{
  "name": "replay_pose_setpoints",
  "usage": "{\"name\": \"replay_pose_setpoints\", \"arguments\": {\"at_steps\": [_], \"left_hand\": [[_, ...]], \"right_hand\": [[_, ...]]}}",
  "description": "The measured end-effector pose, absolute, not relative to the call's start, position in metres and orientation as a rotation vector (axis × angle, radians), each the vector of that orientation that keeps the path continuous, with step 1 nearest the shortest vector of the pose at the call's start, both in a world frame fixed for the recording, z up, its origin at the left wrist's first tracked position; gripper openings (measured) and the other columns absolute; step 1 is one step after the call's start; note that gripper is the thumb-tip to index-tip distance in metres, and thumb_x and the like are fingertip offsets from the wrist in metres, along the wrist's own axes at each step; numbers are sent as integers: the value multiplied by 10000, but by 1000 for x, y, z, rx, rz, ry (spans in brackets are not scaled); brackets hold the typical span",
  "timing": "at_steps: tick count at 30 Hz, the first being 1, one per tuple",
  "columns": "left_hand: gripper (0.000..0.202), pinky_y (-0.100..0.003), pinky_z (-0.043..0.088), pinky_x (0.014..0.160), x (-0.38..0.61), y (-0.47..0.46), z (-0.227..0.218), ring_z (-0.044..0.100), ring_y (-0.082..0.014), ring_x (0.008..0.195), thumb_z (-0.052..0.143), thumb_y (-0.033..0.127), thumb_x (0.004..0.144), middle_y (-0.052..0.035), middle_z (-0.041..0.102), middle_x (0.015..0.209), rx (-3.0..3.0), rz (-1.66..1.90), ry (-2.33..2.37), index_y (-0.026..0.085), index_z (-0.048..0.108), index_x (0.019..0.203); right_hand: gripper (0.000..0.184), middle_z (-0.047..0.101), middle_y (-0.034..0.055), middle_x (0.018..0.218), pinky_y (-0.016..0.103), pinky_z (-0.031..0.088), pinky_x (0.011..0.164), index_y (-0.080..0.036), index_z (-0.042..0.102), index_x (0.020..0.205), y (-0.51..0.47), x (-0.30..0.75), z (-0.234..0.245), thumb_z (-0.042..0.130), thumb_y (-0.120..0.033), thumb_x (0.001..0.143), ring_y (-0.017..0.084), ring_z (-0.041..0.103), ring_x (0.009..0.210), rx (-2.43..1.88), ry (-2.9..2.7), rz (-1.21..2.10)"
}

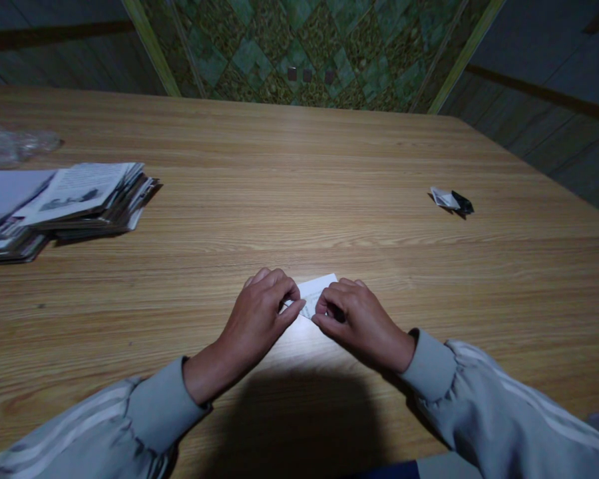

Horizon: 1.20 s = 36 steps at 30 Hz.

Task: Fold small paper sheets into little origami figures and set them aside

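A small folded sheet of white paper [315, 287], with faint print on its near part, lies on the table between my two hands. My left hand [267, 303] pinches its left edge, thumb and forefinger together. On the other side, my right hand [354, 316] has its thumb and curled forefinger closed at the paper's right near corner. Both hands rest low over the wood, and they cover the paper's two ends.
At the left lies a stack of printed papers and booklets [90, 189], with a crumpled clear plastic bag [17, 145] behind it. A small folded paper piece, white and black [446, 198], sits at the right. The wooden table [289, 173] reaches back towards a patterned wall panel [304, 46].
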<state>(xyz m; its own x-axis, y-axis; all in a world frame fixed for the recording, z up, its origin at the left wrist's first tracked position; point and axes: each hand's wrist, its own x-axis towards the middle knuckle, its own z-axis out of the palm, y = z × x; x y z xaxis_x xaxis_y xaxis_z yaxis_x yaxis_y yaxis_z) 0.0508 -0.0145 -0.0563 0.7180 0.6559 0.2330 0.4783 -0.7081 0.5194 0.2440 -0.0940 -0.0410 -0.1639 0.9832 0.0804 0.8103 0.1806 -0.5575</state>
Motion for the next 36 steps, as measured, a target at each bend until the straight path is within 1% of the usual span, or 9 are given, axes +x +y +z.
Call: {"name": "replay_pose_setpoints", "arguments": {"at_steps": [10,16,20,23,25,28,31,33,36], "left_hand": [[144,-355,357,736,46,-14,-50,537,-232,880,653,293,917,-29,593,879,2545,521,978,202,600,819],[138,-350,375,742,39,-11,-49,539,-229,880,639,269,920,-27,583,879,2544,523,981,203,588,810],[156,-349,403,737,36,-11,-46,546,-231,872,636,287,924,-36,593,879,2574,509,992,200,580,808],[62,-373,425,763,36,-20,-44,568,-246,911,591,242,950,-68,640,963,2737,587,929,186,610,932],[125,-389,438,799,35,-30,-47,589,-249,947,520,179,980,-90,674,1054,2909,698,731,178,629,1043],[171,-377,471,830,35,-45,-54,623,-231,942,507,127,980,-78,717,1046,2998,809,474,163,652,1062],[193,-422,494,904,35,-51,-61,647,-257,1011,504,131,977,-104,730,1102,3010,812,457,133,665,1084],[193,-433,515,897,34,-50,-63,663,-262,996,505,140,977,-104,737,1104,3001,831,454,139,678,1063],[217,-427,550,852,35,-46,-62,685,-260,958,485,128,979,-96,750,1088,2997,860,443,150,689,1051]], "right_hand": [[132,627,-4,746,294,281,697,-183,621,766,-94,243,-40,705,-198,867,161,523,752,-1711,-2074,519],[122,620,-2,743,293,282,697,-183,626,767,-94,244,-41,702,-195,862,164,523,750,-1714,-2084,510],[131,624,-3,741,292,282,694,-183,624,763,-94,244,-40,708,-203,863,161,526,748,-1706,-2071,523],[142,629,-2,740,292,285,698,-181,625,753,-94,243,-39,713,-208,861,160,530,751,-1721,-2055,534],[144,629,-4,738,292,288,699,-181,629,754,-95,242,-39,718,-217,861,158,530,749,-1721,-2045,532],[155,615,-12,718,289,296,688,-179,628,742,-94,244,-40,717,-220,862,149,523,730,-1672,-2037,548],[170,589,-24,682,265,328,639,-174,614,732,-90,252,-41,663,-211,890,128,518,674,-1583,-1887,739],[159,582,-25,682,248,359,602,-174,612,759,-87,260,-40,619,-227,909,121,519,648,-1547,-1668,854],[164,571,-21,686,248,384,584,-173,612,781,-83,272,-38,613,-276,909,124,510,636,-1572,-1443,779]]}}
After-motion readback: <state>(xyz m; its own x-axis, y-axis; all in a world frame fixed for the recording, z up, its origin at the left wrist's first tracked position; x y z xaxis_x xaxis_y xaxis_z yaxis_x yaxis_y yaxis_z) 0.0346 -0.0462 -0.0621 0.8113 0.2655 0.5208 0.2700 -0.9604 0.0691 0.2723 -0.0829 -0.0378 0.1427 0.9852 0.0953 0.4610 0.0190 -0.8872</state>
